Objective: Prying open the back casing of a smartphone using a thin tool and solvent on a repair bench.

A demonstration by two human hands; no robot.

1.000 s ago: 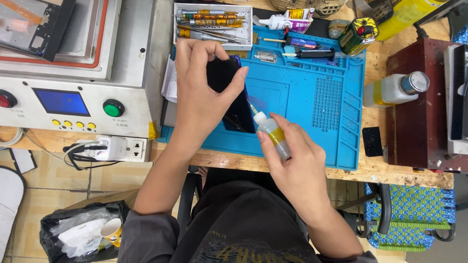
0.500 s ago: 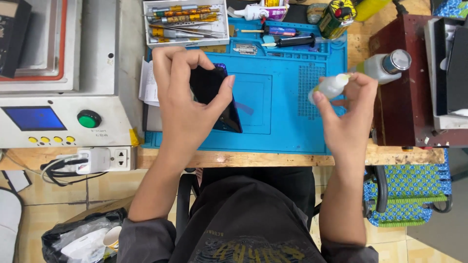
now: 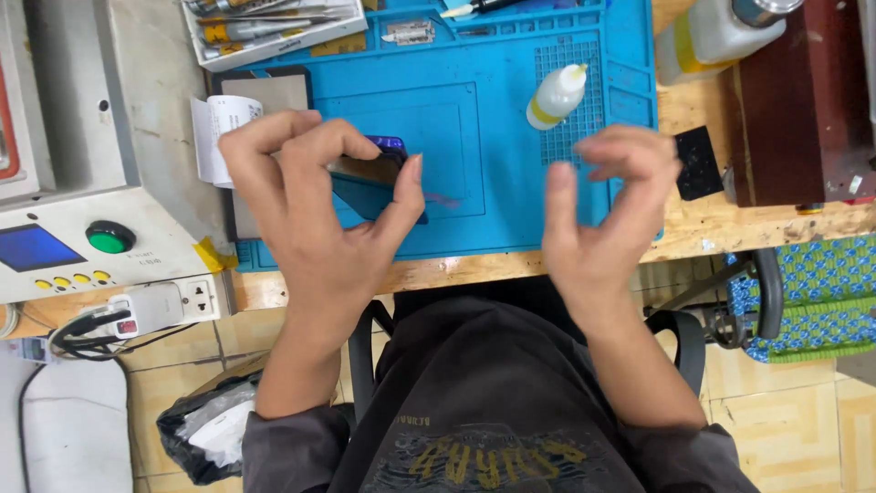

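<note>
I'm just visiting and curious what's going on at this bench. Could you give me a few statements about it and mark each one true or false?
1. The left hand holds a dark phone over the blue mat. True.
2. The right hand grips the small white bottle. False: the right hand is empty, and the bottle stands upright on the mat beyond its fingers.
3. The mat lies on a wooden bench. True.
4. The machine at the left has a red round button. False: its round button is green.
5. A tray of tools sits at the mat's far left corner. True.
</note>
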